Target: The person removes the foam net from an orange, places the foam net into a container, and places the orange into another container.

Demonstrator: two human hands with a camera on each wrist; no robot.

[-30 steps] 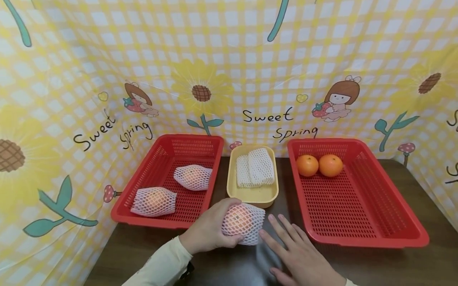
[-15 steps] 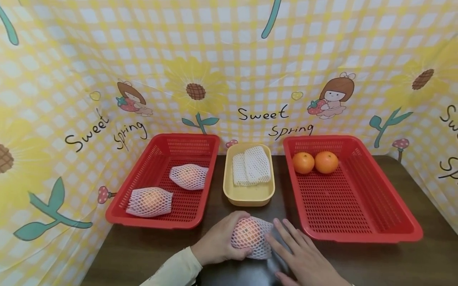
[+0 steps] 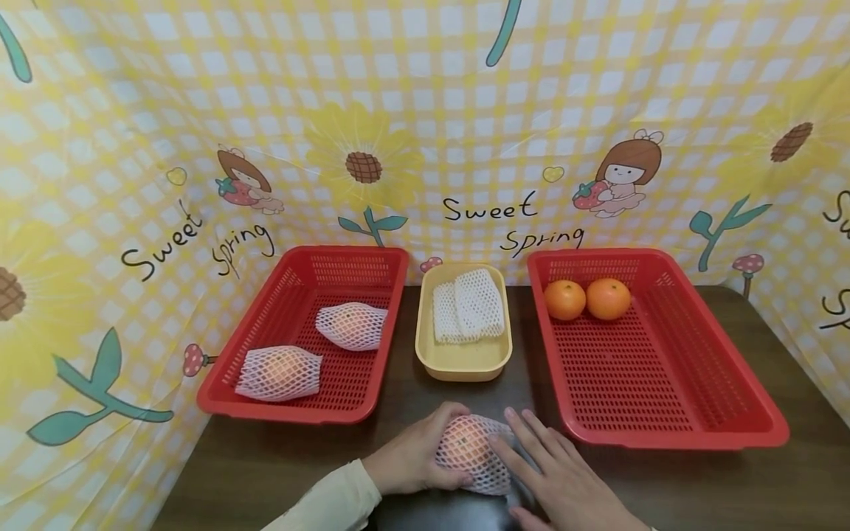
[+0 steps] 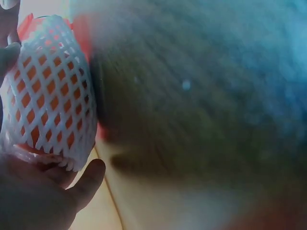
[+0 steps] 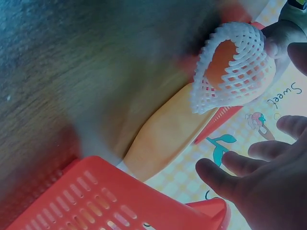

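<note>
My left hand (image 3: 413, 453) grips an orange in a white foam net sleeve (image 3: 470, 448), low over the table in front of the yellow tray. The fruit shows orange through the mesh, and the sleeve's loose end points right. In the right wrist view that end gapes around bare orange peel (image 5: 221, 61). Beside it, my right hand (image 3: 564, 472) has its fingers spread and straight; the right wrist view shows them apart from the sleeve. The left wrist view shows the mesh (image 4: 53, 103) between the thumb and fingers of my left hand.
A red basket (image 3: 381, 383) at left holds two netted oranges (image 3: 282, 372). The yellow tray (image 3: 465, 366) in the middle holds folded foam nets (image 3: 479, 302). Two bare oranges (image 3: 608, 299) sit in the right red basket (image 3: 671, 435). A patterned cloth (image 3: 425, 110) hangs behind.
My left hand has brought the netted orange back toward me and slightly right, away from the yellow tray. My right hand has shifted slightly, staying close to the sleeve's loose end.
</note>
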